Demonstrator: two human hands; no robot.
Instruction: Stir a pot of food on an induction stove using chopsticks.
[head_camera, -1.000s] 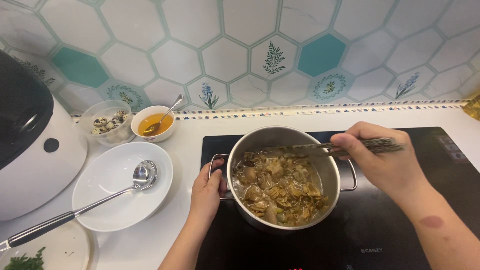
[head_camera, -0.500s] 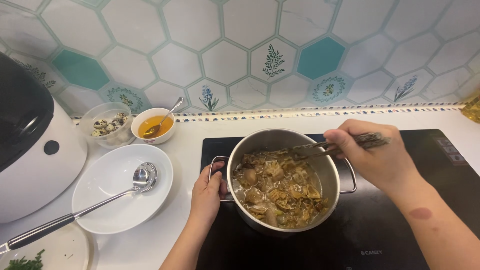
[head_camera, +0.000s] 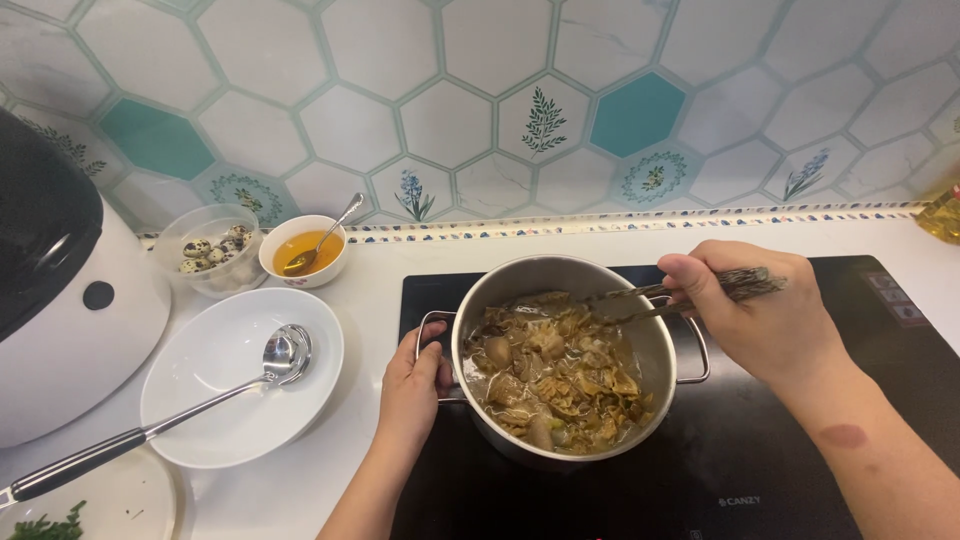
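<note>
The right hand (head_camera: 765, 315) closes its fingers (head_camera: 700, 285) around one pair of dark metal chopsticks (head_camera: 690, 292), whose tips dip into the brown stewed food (head_camera: 555, 370) just left of the knuckles. The left hand (head_camera: 415, 385) wraps its fingers tightly on the near handle of the single round steel pot (head_camera: 560, 275), apparently bracing it on the black induction cooktop (head_camera: 800, 460). Further left of that hand lie one white plate (head_camera: 215, 420) bearing one steel ladle (head_camera: 280, 355), and two small bowls: a clear one with speckled eggs (head_camera: 212, 250) and a white one with orange sauce (head_camera: 303, 250).
</note>
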